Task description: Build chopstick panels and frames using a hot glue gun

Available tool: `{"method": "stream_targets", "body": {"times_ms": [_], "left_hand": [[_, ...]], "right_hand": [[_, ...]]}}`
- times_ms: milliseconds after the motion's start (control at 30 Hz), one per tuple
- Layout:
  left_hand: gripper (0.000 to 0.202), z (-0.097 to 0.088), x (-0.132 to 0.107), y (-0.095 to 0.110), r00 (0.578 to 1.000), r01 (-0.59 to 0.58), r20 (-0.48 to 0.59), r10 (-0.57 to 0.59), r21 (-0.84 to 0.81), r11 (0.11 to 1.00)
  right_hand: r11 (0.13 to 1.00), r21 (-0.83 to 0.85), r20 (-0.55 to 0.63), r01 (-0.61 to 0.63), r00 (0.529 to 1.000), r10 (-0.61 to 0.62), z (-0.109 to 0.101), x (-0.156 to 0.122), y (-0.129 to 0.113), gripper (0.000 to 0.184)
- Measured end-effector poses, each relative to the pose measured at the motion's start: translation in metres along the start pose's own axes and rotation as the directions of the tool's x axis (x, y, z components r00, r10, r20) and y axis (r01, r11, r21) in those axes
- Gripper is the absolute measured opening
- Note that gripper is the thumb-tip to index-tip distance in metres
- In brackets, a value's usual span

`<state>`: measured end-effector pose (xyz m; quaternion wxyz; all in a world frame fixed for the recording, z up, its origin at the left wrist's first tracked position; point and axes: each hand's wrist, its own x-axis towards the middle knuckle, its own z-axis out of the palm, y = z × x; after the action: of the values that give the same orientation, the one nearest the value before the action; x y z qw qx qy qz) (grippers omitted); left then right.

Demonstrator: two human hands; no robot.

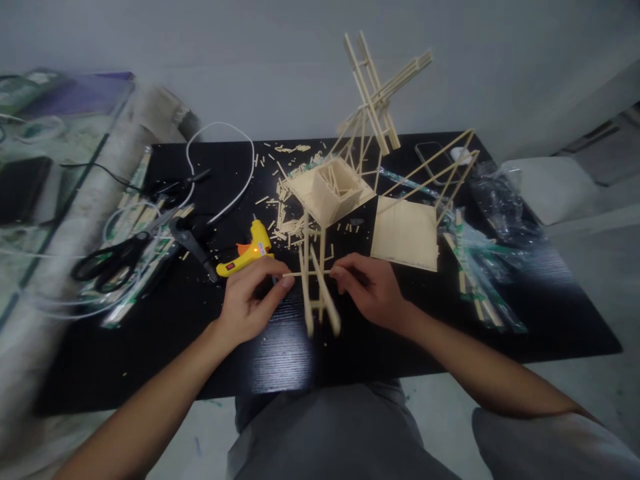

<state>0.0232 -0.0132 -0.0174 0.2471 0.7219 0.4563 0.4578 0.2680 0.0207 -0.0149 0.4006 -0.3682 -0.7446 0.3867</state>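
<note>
A thin wooden stick (296, 274) spans crosswise between my two hands, against a frame of crossed wooden sticks (307, 303) that points toward me. My left hand (251, 297) pinches the stick's left end between thumb and fingers. At the other end, my right hand (369, 288) has its fingertips closed on the stick. Behind the frame stands a small open wooden box (327, 193) on a square board, joined to a tower with crossed blades (373, 100). A yellow glue gun (257, 243) lies just beyond my left hand, its small light glowing orange.
Black scissors (113, 260) and bundled sticks lie at the left, near a looped white cable (253, 157). Short stick offcuts (290, 223) litter the middle. A square wooden panel (405, 233) with a stick frame and plastic-wrapped sticks (483, 287) are on the right of the black table (560, 327).
</note>
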Motion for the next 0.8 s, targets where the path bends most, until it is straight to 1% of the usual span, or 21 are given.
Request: {"method": "stream_targets", "body": {"times_ms": [67, 133, 233, 333, 467, 633, 700, 800], "left_hand": [[0.016, -0.0004, 0.0005, 0.0037, 0.999, -0.008, 0.052, 0.008, 0.003, 1.000], [0.026, -0.0003, 0.0008, 0.0061, 0.995, -0.016, 0.095, 0.015, 0.004, 1.000], [0.036, -0.0001, 0.0010, 0.0066, 0.993, -0.017, 0.119, 0.015, 0.011, 1.000], [0.039, 0.0003, 0.0013, 0.0054, 0.995, -0.008, 0.105, 0.006, 0.023, 1.000], [0.040, 0.0014, 0.0020, 0.0053, 0.995, 0.004, 0.095, -0.007, 0.033, 0.999], [0.038, 0.0016, 0.0016, 0.0050, 0.995, 0.030, 0.092, -0.034, 0.042, 0.999], [0.034, 0.0015, 0.0012, 0.0042, 0.995, 0.042, 0.088, -0.046, 0.044, 0.998], [0.019, 0.0019, 0.0011, 0.0024, 0.997, 0.045, 0.059, -0.048, 0.045, 0.998]], "right_hand": [[0.999, -0.040, 0.023, 0.008, 1.000, -0.008, -0.0010, -0.0006, -0.0014, 0.042], [0.999, -0.044, 0.042, -0.011, 0.999, 0.013, -0.0012, -0.0010, -0.0023, 0.049], [0.999, 0.014, 0.076, -0.052, 0.996, 0.051, -0.0003, -0.0006, -0.0024, 0.051], [0.993, 0.079, 0.099, -0.091, 0.992, 0.083, 0.0010, 0.0001, -0.0020, 0.049], [0.981, 0.131, 0.094, -0.143, 0.987, 0.132, 0.0014, 0.0011, -0.0024, 0.046], [0.981, 0.115, 0.086, -0.154, 0.986, 0.145, 0.0009, 0.0015, -0.0028, 0.043], [0.982, 0.112, 0.080, -0.153, 0.986, 0.144, 0.0016, 0.0011, -0.0012, 0.037], [0.979, 0.142, 0.047, -0.148, 0.989, 0.143, 0.0041, -0.0001, 0.0033, 0.023]]}}
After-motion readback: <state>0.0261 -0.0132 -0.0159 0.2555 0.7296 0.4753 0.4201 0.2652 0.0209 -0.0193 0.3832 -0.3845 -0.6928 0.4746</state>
